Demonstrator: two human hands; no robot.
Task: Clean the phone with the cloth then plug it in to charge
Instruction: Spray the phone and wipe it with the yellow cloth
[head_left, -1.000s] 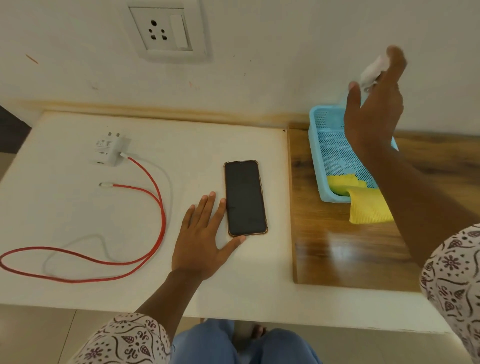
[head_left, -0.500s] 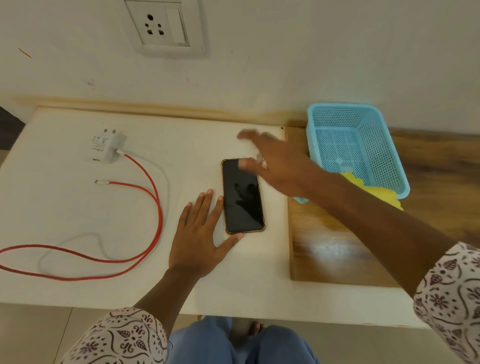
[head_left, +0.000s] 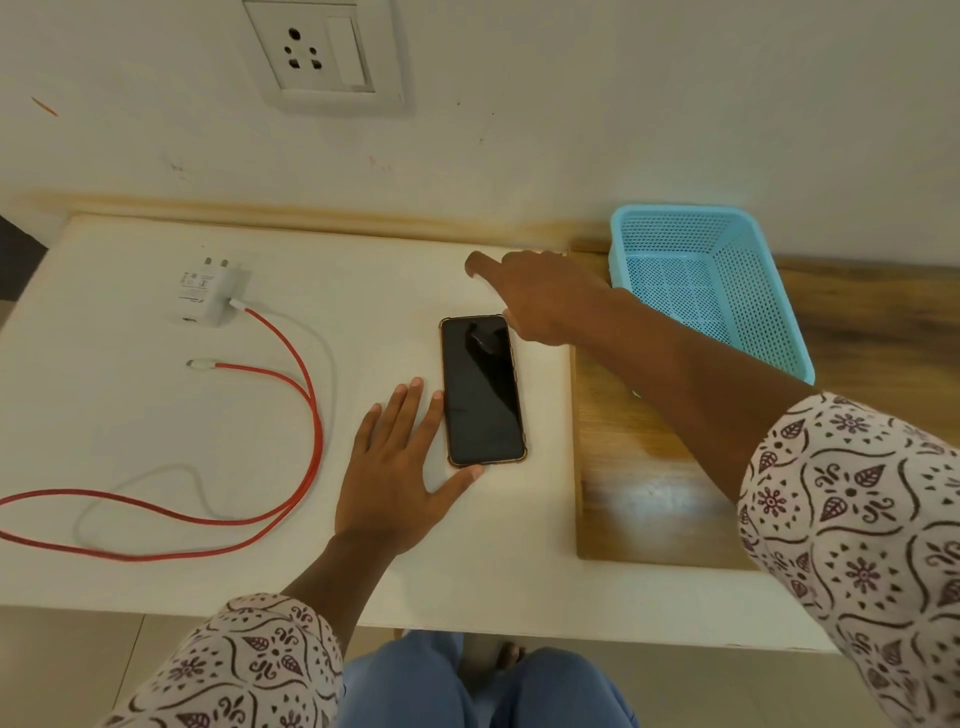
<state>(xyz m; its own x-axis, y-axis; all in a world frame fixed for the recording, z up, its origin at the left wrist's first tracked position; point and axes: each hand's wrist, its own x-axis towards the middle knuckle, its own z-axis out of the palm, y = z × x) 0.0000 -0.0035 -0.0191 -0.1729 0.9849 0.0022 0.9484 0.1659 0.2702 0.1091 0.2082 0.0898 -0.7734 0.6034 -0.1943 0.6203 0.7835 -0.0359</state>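
Note:
A black phone (head_left: 483, 395) in a brownish case lies screen up on the white table (head_left: 363, 270). My left hand (head_left: 400, 467) rests flat and open beside it, with the fingers along its left edge and the thumb at its bottom corner. My right hand (head_left: 545, 296) hovers over the phone's top right corner, back up, one finger stretched to the left. Its palm side is hidden. A white charger plug (head_left: 205, 293) with a red cable (head_left: 306, 415) lies at the left, its free connector (head_left: 200, 364) on the table. No cloth shows; my right forearm covers the basket's near end.
A wall socket (head_left: 322, 52) sits above the table's back edge. A light blue mesh basket (head_left: 675, 213) stands on a wooden board (head_left: 639, 493) to the right of the phone. The cable loops run off the left edge of view.
My right hand came down from above the basket, where it held something small and white, and now hovers over the phone's top. The yellow cloth has gone out of sight behind my forearm. My left hand stayed put.

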